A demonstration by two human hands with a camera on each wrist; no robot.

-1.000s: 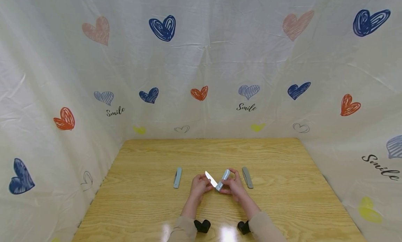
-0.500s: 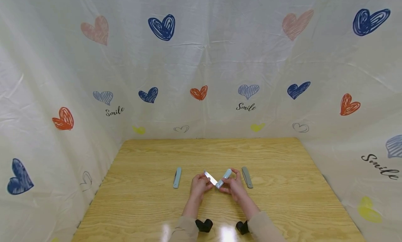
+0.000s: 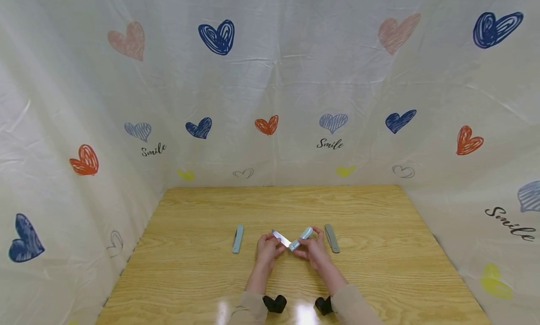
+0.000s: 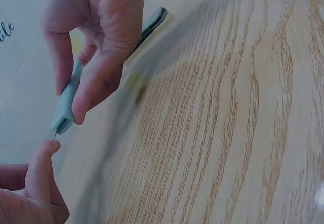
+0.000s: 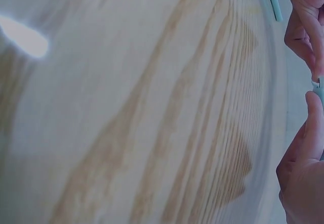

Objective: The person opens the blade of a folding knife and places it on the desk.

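A folding knife with a light blue handle (image 3: pixel 302 238) is held over the middle of the table, its blade (image 3: pixel 281 238) swung partway out into a wide V. My left hand (image 3: pixel 266 251) pinches the shiny blade between thumb and fingers. The handle is gripped by my right hand (image 3: pixel 312 251), thumb on the near side. In the left wrist view, the right hand (image 4: pixel 98 37) is above with the handle, while the left hand (image 4: pixel 35 188) pinches the thin blade at its lower end. The right wrist view cuts off most of the knife at its edge.
A folded light blue knife (image 3: pixel 238 238) lies on the wooden table (image 3: pixel 202 278) left of the hands. On their right lies a folded grey-green knife (image 3: pixel 332 238). A white curtain (image 3: pixel 236 90) printed with hearts hangs behind and on both sides.
The knife's V has widened: the handle has tilted further right and the blade's tip has moved slightly left and lower. Both hands keep their hold, nearly in place.
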